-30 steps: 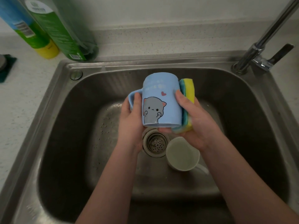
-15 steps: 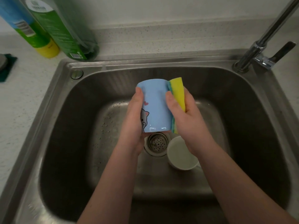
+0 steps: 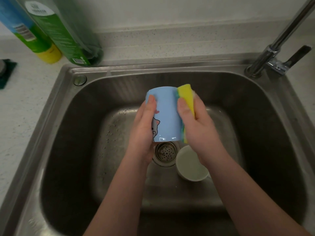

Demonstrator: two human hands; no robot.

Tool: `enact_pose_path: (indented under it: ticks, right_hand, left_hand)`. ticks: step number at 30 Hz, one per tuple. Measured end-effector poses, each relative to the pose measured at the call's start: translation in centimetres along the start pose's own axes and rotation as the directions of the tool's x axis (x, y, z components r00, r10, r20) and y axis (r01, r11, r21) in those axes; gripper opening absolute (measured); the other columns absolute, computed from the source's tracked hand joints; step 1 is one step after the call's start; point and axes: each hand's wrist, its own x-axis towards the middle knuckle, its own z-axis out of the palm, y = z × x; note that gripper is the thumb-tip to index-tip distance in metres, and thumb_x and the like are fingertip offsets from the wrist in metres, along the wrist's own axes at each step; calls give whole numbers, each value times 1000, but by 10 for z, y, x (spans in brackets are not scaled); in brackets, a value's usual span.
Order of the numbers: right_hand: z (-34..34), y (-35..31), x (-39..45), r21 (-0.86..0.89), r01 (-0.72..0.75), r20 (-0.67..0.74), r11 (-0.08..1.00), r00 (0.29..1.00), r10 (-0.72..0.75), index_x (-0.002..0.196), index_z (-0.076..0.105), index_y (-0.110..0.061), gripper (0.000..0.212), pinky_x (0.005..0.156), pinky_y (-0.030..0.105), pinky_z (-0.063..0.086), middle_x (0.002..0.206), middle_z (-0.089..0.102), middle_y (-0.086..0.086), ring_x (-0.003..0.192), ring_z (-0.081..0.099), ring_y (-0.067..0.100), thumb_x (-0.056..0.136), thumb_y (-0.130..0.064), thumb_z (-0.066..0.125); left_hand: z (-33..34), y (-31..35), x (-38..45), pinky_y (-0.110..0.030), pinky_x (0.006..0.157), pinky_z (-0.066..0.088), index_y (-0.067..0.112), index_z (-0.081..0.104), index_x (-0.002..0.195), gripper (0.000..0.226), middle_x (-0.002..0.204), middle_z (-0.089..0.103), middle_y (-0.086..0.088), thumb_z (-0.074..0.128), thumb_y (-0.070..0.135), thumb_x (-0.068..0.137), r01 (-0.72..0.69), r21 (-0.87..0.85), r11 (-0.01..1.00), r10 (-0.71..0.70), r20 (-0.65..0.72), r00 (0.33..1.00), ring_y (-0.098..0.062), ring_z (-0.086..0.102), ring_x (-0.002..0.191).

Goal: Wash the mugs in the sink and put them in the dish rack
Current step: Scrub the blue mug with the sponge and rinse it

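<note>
The blue mug [image 3: 166, 114] is pale sky blue and glossy, with a grey cartoon cat and a small pink heart printed on its side, both partly covered by fingers. It is held above the drain [image 3: 165, 152] of the steel sink [image 3: 88, 116], lying roughly on its side with its rim toward the camera. The left hand [image 3: 144, 126] wraps round its left side, thumb along the wall. The right hand [image 3: 196, 120] pinches a yellow sponge [image 3: 186, 97] with a green layer and presses it against the mug's right side.

Two mugs show: the blue one, and one white mug [image 3: 191, 166] standing mouth-up on the sink floor just right of the drain. One sponge. Two bottles stand behind the sink's far left corner: a green bottle [image 3: 68, 31] and a blue-and-yellow bottle [image 3: 32, 34]. One faucet [image 3: 279, 40] rises at the sink's far right corner.
</note>
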Motion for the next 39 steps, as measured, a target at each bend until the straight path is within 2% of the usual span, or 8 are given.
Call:
enact_pose_path:
  ticks: [4, 10, 16, 24, 28, 32, 35, 39]
  right_hand:
    - [4, 4, -1, -169, 133, 17, 977, 991, -132, 139, 31, -52, 50, 92, 24, 47, 128, 48, -21, 112, 53, -2, 93, -48, 49]
    - [-1, 4, 5, 101, -161, -43, 982, 985, 166, 119, 52, -46, 27, 87, 36, 55, 111, 62, -20, 99, 63, 3, 92, -52, 49]
    - [-6, 4, 11, 403, -538, 174, 740, 839, 515, 116, 60, -29, 47, 84, 58, 52, 105, 72, 2, 89, 72, 28, 86, -63, 49]
    - [-4, -4, 7, 278, -229, 80, 933, 973, 216, 102, 56, -44, 14, 57, 24, 55, 96, 68, -16, 80, 70, 3, 90, -50, 53]
    - [-1, -3, 2, 145, -72, -9, 987, 997, 74, 96, 54, -53, 10, 71, 22, 57, 90, 65, -28, 85, 65, -6, 88, -47, 57]
    - [4, 2, -2, -204, 121, -25, 972, 991, -128, 131, 41, -50, 44, 92, 29, 50, 121, 57, -23, 106, 57, -1, 89, -50, 54]
    - [6, 3, -2, -225, 115, -13, 967, 993, -121, 134, 41, -48, 45, 96, 35, 48, 127, 56, -20, 112, 56, 3, 90, -53, 51]
    - [-3, -6, 3, 106, -177, 55, 978, 984, 172, 94, 60, -44, 16, 75, 26, 57, 92, 69, -18, 85, 68, 2, 91, -54, 47]
  left_hand:
    - [-2, -2, 1, -34, 71, 57, 17, 57, 128, 68, 115, 69, -13, 57, 59, 74, 3, 49, 999, -3, 2, 1000, -26, 70, 97]
    - [0, -5, 1, -37, 73, 59, 19, 58, 125, 63, 112, 70, -10, 57, 55, 74, 15, 70, 997, -16, 11, 1000, -26, 71, 96]
    - [0, -1, 0, -37, 78, 59, 17, 61, 122, 63, 112, 71, -8, 49, 58, 76, 19, -19, 1000, -18, 66, 998, -24, 69, 100]
    - [0, 2, 2, -26, 59, 56, 18, 53, 127, 84, 115, 69, -9, 58, 72, 63, 8, 66, 998, 1, -132, 991, -19, 73, 89]
    - [1, 1, 1, -25, 60, 57, 23, 64, 108, 48, 91, 76, 0, 43, 61, 87, -16, 109, 994, 23, -59, 998, -14, 73, 79]
    - [5, 0, -2, -32, 73, 58, 19, 62, 117, 76, 101, 74, -4, 52, 71, 62, -65, 216, 974, 76, -46, 996, -18, 72, 90]
    - [4, 1, -4, -30, 68, 58, 17, 63, 114, 78, 97, 75, -6, 55, 69, 57, -91, 226, 970, 102, -36, 994, -19, 73, 85]
    - [3, 1, -3, -42, 76, 58, 19, 65, 109, 72, 97, 75, -7, 54, 70, 59, -31, 146, 989, 39, -51, 998, -24, 73, 87]
